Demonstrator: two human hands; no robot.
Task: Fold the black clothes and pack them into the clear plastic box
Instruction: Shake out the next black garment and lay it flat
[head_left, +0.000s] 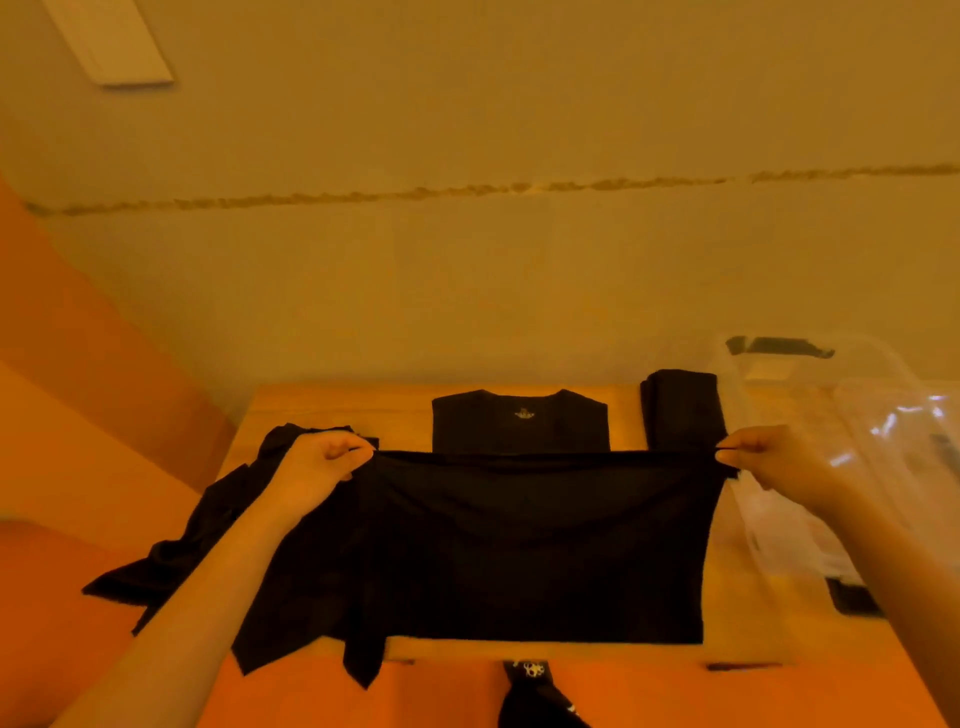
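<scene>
— Where was the garment, and who had hold of it?

— The black garment (519, 545) hung stretched across the middle of the wooden table (405, 405), its top edge pulled taut and level. The left hand (322, 467) had its fingers curled round the left corner of that edge; the right hand (769, 457) pinched the right corner between thumb and fingers.

— And the lower edge?

— It reached the table's near edge, with loose points of cloth drooping past it on the left.

— What lay around it?

— Behind the taut edge sat a folded black shirt (519, 421), flat, its neckline toward the wall. Just right of that, a folded dark bundle (680, 410) stood near the far right corner. A crumpled heap of black clothes (197, 525) spilled over the left edge of the table.

— The box?

— The clear plastic box (831, 467) sat on the right side, close under the right hand, its rim beside the bundle. What it held I could not tell.

— Any free room?

— A bare strip of table between the shirt and the heap.
</scene>
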